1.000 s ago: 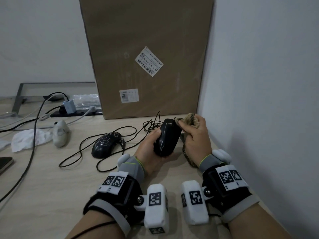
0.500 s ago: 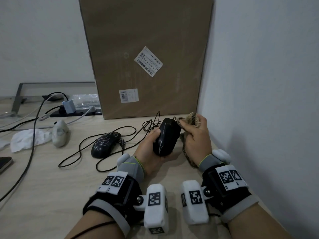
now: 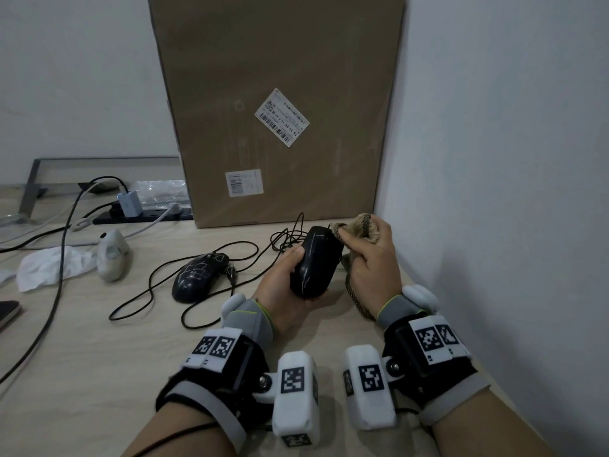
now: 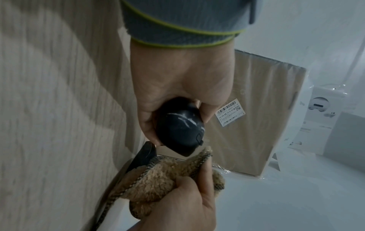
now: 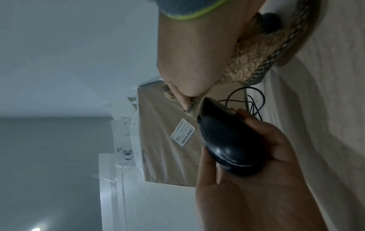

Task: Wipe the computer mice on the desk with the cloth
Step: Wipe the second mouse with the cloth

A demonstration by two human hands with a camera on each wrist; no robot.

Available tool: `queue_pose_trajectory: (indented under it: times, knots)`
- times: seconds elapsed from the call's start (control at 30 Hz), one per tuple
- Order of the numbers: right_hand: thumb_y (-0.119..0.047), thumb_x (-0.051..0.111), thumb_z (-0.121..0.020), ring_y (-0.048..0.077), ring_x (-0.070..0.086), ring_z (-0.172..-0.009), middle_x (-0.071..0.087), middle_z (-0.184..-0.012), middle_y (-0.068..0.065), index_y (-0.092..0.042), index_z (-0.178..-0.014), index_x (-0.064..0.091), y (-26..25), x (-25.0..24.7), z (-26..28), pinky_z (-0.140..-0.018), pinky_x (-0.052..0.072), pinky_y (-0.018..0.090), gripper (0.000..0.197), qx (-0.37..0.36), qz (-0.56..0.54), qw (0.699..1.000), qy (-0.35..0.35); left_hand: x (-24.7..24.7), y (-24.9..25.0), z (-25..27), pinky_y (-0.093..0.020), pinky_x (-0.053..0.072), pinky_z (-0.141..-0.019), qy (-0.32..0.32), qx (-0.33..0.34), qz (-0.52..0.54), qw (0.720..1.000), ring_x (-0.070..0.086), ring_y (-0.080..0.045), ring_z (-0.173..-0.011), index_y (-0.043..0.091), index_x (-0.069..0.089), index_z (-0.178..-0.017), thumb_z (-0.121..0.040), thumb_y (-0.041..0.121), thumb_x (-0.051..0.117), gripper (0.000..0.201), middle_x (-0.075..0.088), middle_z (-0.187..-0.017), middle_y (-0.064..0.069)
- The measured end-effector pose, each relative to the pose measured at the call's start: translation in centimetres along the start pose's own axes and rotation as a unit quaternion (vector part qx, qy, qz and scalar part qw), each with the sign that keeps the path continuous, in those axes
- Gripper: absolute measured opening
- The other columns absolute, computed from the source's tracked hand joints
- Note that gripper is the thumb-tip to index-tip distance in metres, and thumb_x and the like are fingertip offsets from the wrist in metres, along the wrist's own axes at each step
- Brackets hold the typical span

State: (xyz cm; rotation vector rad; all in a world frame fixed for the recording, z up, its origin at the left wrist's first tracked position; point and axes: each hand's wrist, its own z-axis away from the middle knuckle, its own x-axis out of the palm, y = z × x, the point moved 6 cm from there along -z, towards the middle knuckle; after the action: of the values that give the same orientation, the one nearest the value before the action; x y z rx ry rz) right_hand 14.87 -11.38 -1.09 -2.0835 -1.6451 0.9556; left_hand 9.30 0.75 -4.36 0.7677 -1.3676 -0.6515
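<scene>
Glossy black wired mouse gripped in left hand, right hand fingers bunching fuzzy tan cloth

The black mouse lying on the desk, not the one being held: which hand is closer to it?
Left. The left hand holds another mouse just right of the black mouse on the desk, not touching it. The right hand, gripping the cloth, is farther right.

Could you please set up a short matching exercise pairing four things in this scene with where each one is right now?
Things:
1. plain black mouse
2. brown cloth
3. patterned black mouse
4. white mouse

Places:
A. on the desk beside white tissue
B. held in the left hand
C. on the desk among black cables
D. bunched in the right hand

Pairs: 1-B, 2-D, 3-C, 4-A
</scene>
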Motion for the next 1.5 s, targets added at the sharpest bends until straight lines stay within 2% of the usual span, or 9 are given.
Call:
queue_pose_trajectory:
  times: [0.27,0.6,0.77,0.87,1.0,1.1,1.2,1.37,1.5]
  knots:
    - [0.006,0.052,-0.083,0.024,0.047,-0.120,0.042,-0.129,0.001,-0.018,-0.108,0.070,-0.1,0.1,0.0,-0.103,0.034,0.022,0.039,-0.001,0.004,1.000,-0.008,0.0,0.0,-0.1,-0.033,0.055,-0.050,0.001,-0.006,0.004,1.000,0.054,-0.027,-0.086,0.016,0.047,-0.124,-0.099,0.026,0.036,0.029,0.054,-0.104,-0.014]
    - [0.005,0.053,-0.080,0.026,0.044,-0.124,0.039,-0.139,0.001,-0.031,-0.110,0.068,0.0,0.1,0.0,-0.103,0.035,0.040,0.049,0.028,0.076,0.996,-0.030,0.0,-0.1,-0.1,-0.032,0.055,-0.054,0.005,-0.007,-0.001,1.000,0.053,-0.028,-0.093,0.015,0.045,-0.130,-0.098,0.027,0.036,0.035,0.053,-0.111,-0.016]
    - [0.003,0.058,-0.077,0.003,0.037,-0.118,0.039,-0.141,-0.008,-0.044,-0.103,0.067,-1.0,-0.1,0.1,-0.082,0.012,0.022,0.054,0.014,0.137,0.990,-0.030,0.0,-0.1,-0.2,-0.030,0.054,-0.048,0.007,-0.006,0.000,1.000,0.054,-0.025,-0.084,0.012,0.044,-0.133,-0.099,0.027,0.035,0.038,0.055,-0.108,-0.015]
    - [0.000,0.055,-0.081,0.012,0.036,-0.128,0.033,-0.145,-0.006,-0.044,-0.109,0.064,-0.4,-0.4,0.1,-0.088,0.015,0.029,0.053,0.056,0.163,0.985,-0.026,-0.1,-0.1,-0.2,-0.032,0.055,-0.050,0.010,-0.005,-0.008,1.000,0.054,-0.026,-0.085,0.015,0.046,-0.129,-0.099,0.027,0.035,0.033,0.055,-0.105,-0.013]
    - [0.002,0.058,-0.076,0.004,0.035,-0.121,0.036,-0.143,-0.008,-0.044,-0.100,0.068,-0.9,-0.3,0.0,-0.084,0.013,0.026,0.053,0.013,0.160,0.987,-0.015,-0.3,-0.1,-0.3,-0.031,0.055,-0.052,0.017,-0.006,-0.005,1.000,0.055,-0.024,-0.085,0.012,0.044,-0.133,-0.098,0.027,0.036,0.038,0.055,-0.108,-0.014]
    - [0.002,0.057,-0.078,0.014,0.037,-0.128,0.033,-0.146,-0.006,-0.044,-0.108,0.065,-0.5,-0.4,0.0,-0.089,0.015,0.031,0.055,0.046,0.179,0.983,-0.007,-0.4,-0.1,-0.5,-0.031,0.055,-0.052,0.020,-0.009,-0.011,1.000,0.056,-0.025,-0.084,0.014,0.044,-0.132,-0.099,0.028,0.036,0.036,0.056,-0.104,-0.013]
    - [0.002,0.057,-0.076,0.010,0.036,-0.126,0.034,-0.145,-0.008,-0.045,-0.105,0.066,-0.8,-0.1,0.0,-0.084,0.012,0.025,0.056,0.010,0.174,0.985,-0.018,-0.6,-0.2,-0.5,-0.031,0.055,-0.055,0.024,-0.009,-0.005,1.000,0.055,-0.026,-0.088,0.013,0.043,-0.133,-0.099,0.028,0.036,0.038,0.054,-0.111,-0.015]
    - [0.005,0.051,-0.072,0.015,0.039,-0.125,0.032,-0.142,-0.003,-0.045,-0.117,0.058,-0.6,-0.7,-0.3,-0.087,0.018,0.031,0.068,0.045,0.177,0.983,0.013,-0.1,-0.1,-0.3,-0.032,0.054,-0.049,0.008,-0.006,-0.007,1.000,0.056,-0.025,-0.086,0.016,0.047,-0.124,-0.099,0.025,0.037,0.029,0.057,-0.105,-0.012]
    - [-0.001,0.049,-0.066,0.007,0.031,-0.123,0.031,-0.146,-0.008,-0.046,-0.101,0.067,-2.2,0.1,0.0,-0.087,0.013,0.027,0.060,-0.044,0.164,0.984,-0.061,-0.4,-0.2,-0.5,-0.052,0.055,-0.073,-0.005,0.007,-0.003,1.000,0.057,-0.030,-0.103,0.015,0.047,-0.131,-0.099,0.024,0.037,0.035,0.059,-0.121,-0.015]
